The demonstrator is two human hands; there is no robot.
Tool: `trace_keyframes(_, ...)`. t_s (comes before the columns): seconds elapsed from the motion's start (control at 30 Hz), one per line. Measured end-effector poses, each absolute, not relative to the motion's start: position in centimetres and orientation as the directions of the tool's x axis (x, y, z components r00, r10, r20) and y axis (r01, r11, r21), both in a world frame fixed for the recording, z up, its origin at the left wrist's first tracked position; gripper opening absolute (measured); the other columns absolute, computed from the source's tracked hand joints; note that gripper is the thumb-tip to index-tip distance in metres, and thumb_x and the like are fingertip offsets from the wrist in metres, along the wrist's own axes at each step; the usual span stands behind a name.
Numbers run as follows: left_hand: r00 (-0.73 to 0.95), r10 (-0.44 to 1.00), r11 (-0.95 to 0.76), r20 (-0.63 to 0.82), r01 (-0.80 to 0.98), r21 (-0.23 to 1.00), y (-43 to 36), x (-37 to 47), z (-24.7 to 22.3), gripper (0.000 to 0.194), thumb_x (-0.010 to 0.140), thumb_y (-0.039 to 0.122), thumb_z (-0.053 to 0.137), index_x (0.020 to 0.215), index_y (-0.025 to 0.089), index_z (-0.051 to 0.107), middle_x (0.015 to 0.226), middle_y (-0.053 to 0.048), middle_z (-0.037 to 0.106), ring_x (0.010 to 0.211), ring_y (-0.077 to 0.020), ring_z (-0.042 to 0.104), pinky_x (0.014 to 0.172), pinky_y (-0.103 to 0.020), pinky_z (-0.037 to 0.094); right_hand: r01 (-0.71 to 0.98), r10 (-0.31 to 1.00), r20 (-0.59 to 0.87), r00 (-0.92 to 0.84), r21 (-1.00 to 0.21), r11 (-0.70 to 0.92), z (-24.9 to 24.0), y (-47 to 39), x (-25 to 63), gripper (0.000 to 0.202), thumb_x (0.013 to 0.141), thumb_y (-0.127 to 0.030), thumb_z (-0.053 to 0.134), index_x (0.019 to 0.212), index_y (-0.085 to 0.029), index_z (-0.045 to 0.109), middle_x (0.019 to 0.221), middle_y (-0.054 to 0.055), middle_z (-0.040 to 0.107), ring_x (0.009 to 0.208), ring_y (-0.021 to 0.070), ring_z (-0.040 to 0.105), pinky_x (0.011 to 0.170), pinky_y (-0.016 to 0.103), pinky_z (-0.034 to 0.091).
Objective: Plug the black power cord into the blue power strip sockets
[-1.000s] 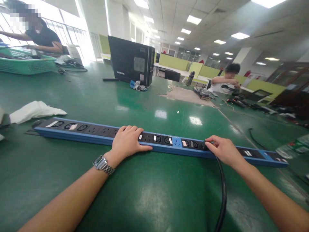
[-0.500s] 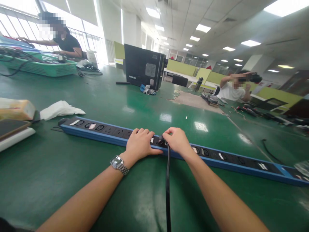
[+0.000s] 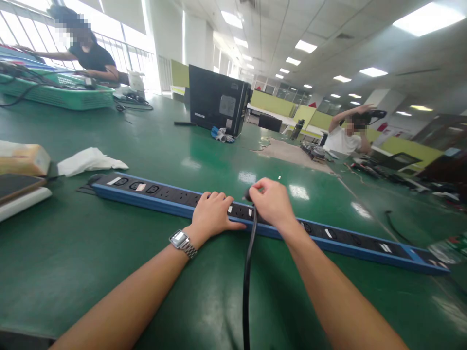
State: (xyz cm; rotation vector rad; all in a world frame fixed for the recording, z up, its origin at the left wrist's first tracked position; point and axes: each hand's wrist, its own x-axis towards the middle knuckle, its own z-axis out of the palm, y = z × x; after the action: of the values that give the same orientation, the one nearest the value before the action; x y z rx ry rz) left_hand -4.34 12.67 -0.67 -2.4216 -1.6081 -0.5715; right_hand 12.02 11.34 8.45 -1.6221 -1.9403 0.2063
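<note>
Power strip (image 3: 240,212) spans the worktop (image 3: 204,301) from nine to four o'clock, steadied in the left hand's (image 3: 211,214) clasp. The right hand (image 3: 274,203) pinches the plug (image 3: 248,195), now raised off the sockets (image 3: 152,189), leaving it unseated.

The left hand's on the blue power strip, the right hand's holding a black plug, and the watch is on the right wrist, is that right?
Not quite: the head view shows the watch on the left wrist. The left hand is on the blue power strip, and the right hand holds a black plug.
</note>
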Motion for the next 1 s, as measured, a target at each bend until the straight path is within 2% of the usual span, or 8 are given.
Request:
trace_keyframes(0.1,0.351,0.838,-0.412,0.418,0.909,0.061,12.7,-4.4,-0.7,0.077,0.063,0.085,0.054,0.103,0.02,0.065,0.096,-0.011,0.067,0.095,-0.0313,0.059,0.089,-0.044,0.036,0.74,0.9,0.435,0.015,-0.61,0.283,11.2,10.3,16.7,0.032,0.082,-0.041,0.053,0.092,-0.016,0.07,0.065,0.003,0.067,0.052,0.0137,0.054,0.05,0.024,0.037)
trace_keyframes(0.17,0.353,0.837,-0.415,0.417,0.908,0.063,12.8,-4.5,-0.6,0.078,0.063,0.086,0.052,0.103,0.02,0.066,0.096,-0.011,0.067,0.095,-0.031,0.059,0.088,-0.044,0.036,0.773,0.937,0.349,-0.005,-0.594,0.225,11.4,9.9,19.8,0.03,0.078,-0.041,0.057,0.087,-0.016,0.07,0.059,0.001,0.064,0.048,0.0132,0.051,0.048,0.024,0.034)
trace_keyframes(0.33,0.356,0.844,-0.409,0.402,0.911,0.053,12.9,-4.6,-0.7,0.079,0.063,0.087,0.051,0.103,0.021,0.066,0.095,-0.01,0.067,0.095,-0.0307,0.059,0.088,-0.043,0.036,0.858,0.992,0.107,-0.064,-0.502,0.11,6.7,10.4,23.7,0.025,0.077,-0.035,0.054,0.08,-0.016,0.07,0.057,0.001,0.063,0.053,0.0146,0.054,0.052,0.025,0.034)
trace_keyframes(0.67,0.349,0.867,-0.39,0.356,0.92,0.048,12.9,-4.4,-0.3,0.08,0.064,0.086,0.05,0.108,0.021,0.065,0.099,-0.011,0.068,0.097,-0.0321,0.058,0.09,-0.045,0.036,0.981,0.982,0.173,-0.069,-0.166,0.098,4.6,10.1,20.6,0.024,0.082,-0.028,0.05,0.088,-0.02,0.071,0.076,0.007,0.07,0.071,0.0196,0.062,0.063,0.028,0.037)
trace_keyframes(0.73,0.345,0.871,-0.388,0.351,0.92,0.058,12.9,-4.4,-0.2,0.08,0.064,0.086,0.05,0.108,0.021,0.066,0.1,-0.011,0.068,0.098,-0.0326,0.058,0.091,-0.045,0.037,0.962,0.977,0.203,-0.06,-0.249,0.111,5.3,10.0,20.9,0.021,0.081,-0.026,0.052,0.083,-0.019,0.071,0.074,0.006,0.07,0.069,0.0191,0.062,0.062,0.027,0.038)
trace_keyframes(0.87,0.344,0.873,-0.385,0.345,0.921,0.057,12.8,-4.4,0.0,0.078,0.065,0.085,0.05,0.108,0.022,0.066,0.1,-0.011,0.068,0.098,-0.032,0.059,0.09,-0.044,0.037,0.789,0.888,0.42,0.19,-0.604,0.116,8.4,8.8,24.9,0.028,0.082,-0.038,0.053,0.088,-0.016,0.07,0.067,0.005,0.069,0.058,0.0166,0.06,0.055,0.026,0.04)
trace_keyframes(0.93,0.344,0.873,-0.384,0.347,0.922,0.052,12.8,-4.4,0.0,0.077,0.065,0.085,0.049,0.108,0.023,0.065,0.1,-0.01,0.068,0.099,-0.0314,0.059,0.091,-0.044,0.037,0.754,0.872,0.426,0.24,-0.648,0.109,9.2,7.9,28.0,0.036,0.08,-0.045,0.056,0.094,-0.016,0.07,0.065,0.004,0.068,0.054,0.0165,0.058,0.051,0.026,0.039)
trace_keyframes(1.0,0.344,0.871,-0.385,0.351,0.921,0.053,12.8,-4.4,-0.1,0.078,0.066,0.086,0.049,0.108,0.023,0.065,0.101,-0.01,0.068,0.099,-0.0311,0.058,0.091,-0.043,0.037,0.804,0.929,0.338,0.151,-0.589,0.084,8.7,7.1,30.8,0.035,0.077,-0.046,0.058,0.09,-0.016,0.071,0.065,0.004,0.068,0.055,0.0166,0.058,0.052,0.027,0.04)
